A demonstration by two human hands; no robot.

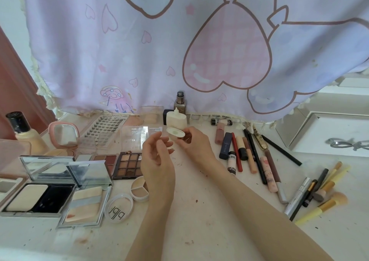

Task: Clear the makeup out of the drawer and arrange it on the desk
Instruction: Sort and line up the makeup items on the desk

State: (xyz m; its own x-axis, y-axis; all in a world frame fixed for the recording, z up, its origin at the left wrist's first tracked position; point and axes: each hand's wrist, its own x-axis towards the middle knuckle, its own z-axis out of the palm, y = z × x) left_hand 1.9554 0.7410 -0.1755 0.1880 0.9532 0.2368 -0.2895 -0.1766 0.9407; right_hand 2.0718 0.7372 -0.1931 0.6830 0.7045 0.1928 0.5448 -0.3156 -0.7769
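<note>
Presently, at mid-desk, my right hand (194, 143) pinches a small oval cream container (176, 132), its pale green-smudged face turned toward me, held above the desk (199, 210) and just in front of a cream squeeze bottle (176, 119) that stands upright. My left hand (157, 159) hovers just beside it, fingers loosely curled, holding nothing that I can make out.

Left section: three open powder compacts, the largest (38, 192) with its mirror raised; a brown eyeshadow palette (128, 165); a round three-part concealer pot (140, 188); a round clear lid (119, 207); a pink-framed mirror (64, 134); a tray of false lashes (107, 126); a black-capped foundation bottle (26, 135).

Back edge: a square glass bottle (180, 101) against the heart-print cloth (179, 41).

Right section: lip products and pencils (247, 151) laid side by side, near-parallel; further right, a loose pile of yellow-handled brushes (327, 192) and a silver tube.

Far right: a white tray (305, 133) holding an eyelash curler (347, 143).
</note>
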